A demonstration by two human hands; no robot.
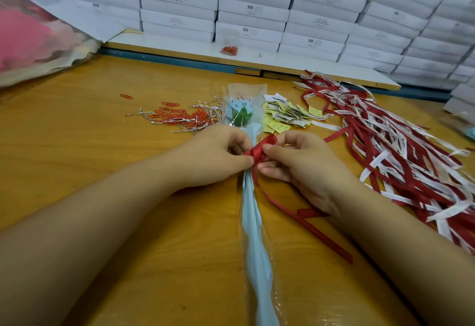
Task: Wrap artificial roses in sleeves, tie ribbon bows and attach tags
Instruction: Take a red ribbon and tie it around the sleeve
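At table centre, left hand point(218, 156) and right hand point(293, 161) pinch the red ribbon point(259, 149); soft, slippery; hold near the knot.

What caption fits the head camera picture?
Left hand and right hand pinch a red ribbon bow on a sleeved rose.

Orange-brown wooden tabletop point(77, 151); white ledge point(180, 47) along far edge; stacked white boxes point(254, 9) marked SGS filling background; even light.
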